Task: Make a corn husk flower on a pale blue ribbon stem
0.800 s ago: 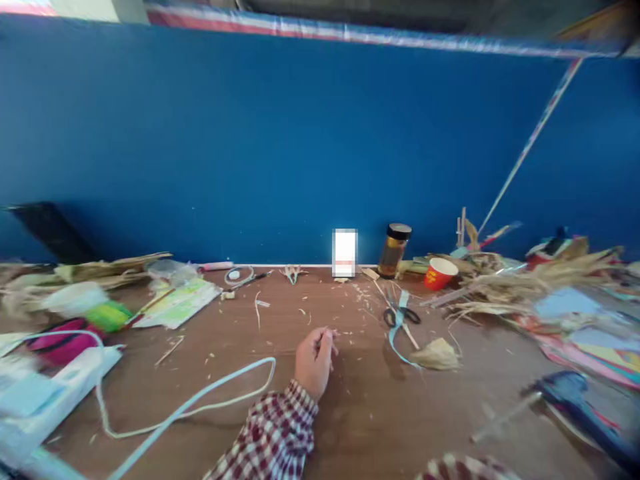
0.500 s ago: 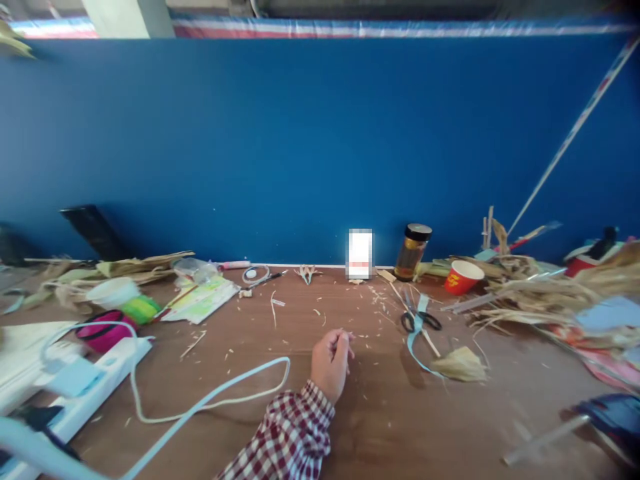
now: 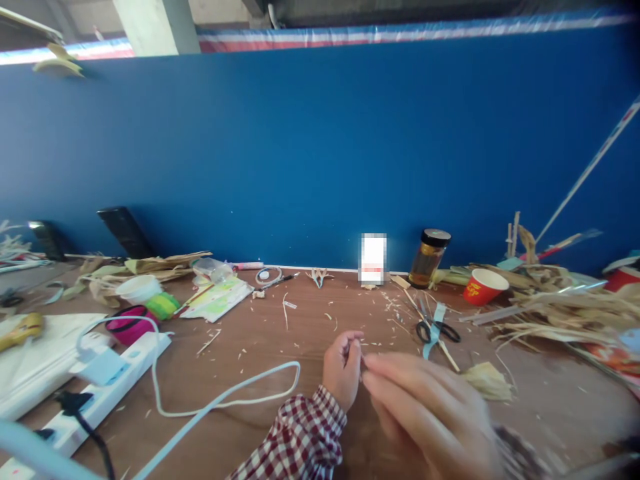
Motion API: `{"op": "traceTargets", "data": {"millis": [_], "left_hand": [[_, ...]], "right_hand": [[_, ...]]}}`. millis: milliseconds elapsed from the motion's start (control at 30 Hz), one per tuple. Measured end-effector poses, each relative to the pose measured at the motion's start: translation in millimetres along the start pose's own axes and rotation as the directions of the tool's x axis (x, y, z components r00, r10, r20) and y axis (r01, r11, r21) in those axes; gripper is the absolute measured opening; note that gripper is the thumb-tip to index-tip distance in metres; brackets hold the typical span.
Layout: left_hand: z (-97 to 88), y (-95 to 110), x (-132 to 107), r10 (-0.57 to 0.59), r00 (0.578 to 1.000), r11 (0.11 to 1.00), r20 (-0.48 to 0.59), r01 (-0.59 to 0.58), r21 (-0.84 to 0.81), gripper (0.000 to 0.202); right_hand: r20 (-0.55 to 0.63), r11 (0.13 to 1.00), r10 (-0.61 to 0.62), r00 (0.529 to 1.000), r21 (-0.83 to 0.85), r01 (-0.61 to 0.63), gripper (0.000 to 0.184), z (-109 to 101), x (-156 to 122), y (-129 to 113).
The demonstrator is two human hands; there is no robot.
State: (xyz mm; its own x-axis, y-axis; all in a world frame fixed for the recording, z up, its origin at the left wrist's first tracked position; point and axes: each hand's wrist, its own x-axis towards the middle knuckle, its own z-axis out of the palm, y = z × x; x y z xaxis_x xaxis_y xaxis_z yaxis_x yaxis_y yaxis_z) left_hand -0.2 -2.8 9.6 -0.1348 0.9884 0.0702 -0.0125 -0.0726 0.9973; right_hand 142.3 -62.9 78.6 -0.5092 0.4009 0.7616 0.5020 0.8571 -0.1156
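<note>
My left hand (image 3: 343, 367), in a red-checked sleeve, rests on the brown table (image 3: 280, 373) with its fingers pinched together on something small I cannot make out. My right hand (image 3: 425, 410) is close to the camera and blurred, its fingers stretched out towards the left hand's fingertips and almost touching them. Black-handled scissors (image 3: 437, 330) lie on a pale blue strip just to the right of both hands. A dried husk piece (image 3: 487, 381) lies beside my right hand.
A white power strip (image 3: 95, 387) with a pale blue cable (image 3: 225, 400) lies at the left. A red paper cup (image 3: 483, 287), an amber jar (image 3: 429, 258) and a heap of dried straw (image 3: 560, 303) stand at the right. A blue wall (image 3: 320, 147) backs the table.
My right hand has come into view from the lower right and reached towards the left hand. The camera has turned left and everything has shifted rightward.
</note>
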Motion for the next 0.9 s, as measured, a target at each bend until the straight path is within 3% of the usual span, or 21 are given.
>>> {"op": "traceTargets", "data": {"millis": [67,167,267,333,400,533,667,767,900], "left_hand": [[-0.6,0.1,0.2,0.022,1.000,1.000,0.005,-0.022,-0.005,0.024],[-1.3,-1.4,1.3,0.032,0.999,0.999,0.008,-0.032,-0.015,0.025],[-1.8,-2.3,3.5,-0.006,1.000,0.999,-0.007,0.005,-0.044,0.026],[-1.9,-2.1,4.9,-0.030,0.999,0.998,-0.017,0.029,-0.046,0.026],[-1.9,-1.7,5.9,-0.038,0.999,0.999,-0.023,0.037,-0.040,0.027],[-1.6,-1.6,5.6,-0.036,0.999,0.998,-0.007,0.036,-0.047,0.029],[-2.6,-1.5,3.3,-0.006,0.998,1.000,0.060,0.007,-0.023,0.032],[-4.0,-1.5,2.1,0.013,0.999,1.000,0.052,-0.013,0.004,0.027],[-4.1,-2.4,2.8,-0.017,0.999,0.994,0.035,0.021,-0.109,0.025]], "right_hand": [[0.071,0.998,0.055,0.996,0.020,-0.057,0.021,19.5,21.0,20.3],[0.138,0.931,0.325,0.935,0.127,-0.342,0.022,50.4,25.4,43.8],[0.218,0.677,0.602,0.768,0.372,-0.635,0.020,73.5,11.1,55.2],[0.286,0.487,0.688,0.667,0.500,-0.716,0.020,82.5,2.1,58.5],[0.322,0.394,0.718,0.617,0.543,-0.742,0.020,87.1,-3.1,60.5],[0.324,0.380,0.732,0.600,0.536,-0.754,0.021,88.2,-4.9,63.3],[0.314,0.394,0.727,0.611,0.538,-0.746,0.019,86.4,-5.3,64.3],[0.311,0.419,0.711,0.630,0.532,-0.736,0.019,86.1,-6.9,63.6],[0.288,0.441,0.708,0.645,0.534,-0.722,0.021,86.0,-8.2,61.1]]}}
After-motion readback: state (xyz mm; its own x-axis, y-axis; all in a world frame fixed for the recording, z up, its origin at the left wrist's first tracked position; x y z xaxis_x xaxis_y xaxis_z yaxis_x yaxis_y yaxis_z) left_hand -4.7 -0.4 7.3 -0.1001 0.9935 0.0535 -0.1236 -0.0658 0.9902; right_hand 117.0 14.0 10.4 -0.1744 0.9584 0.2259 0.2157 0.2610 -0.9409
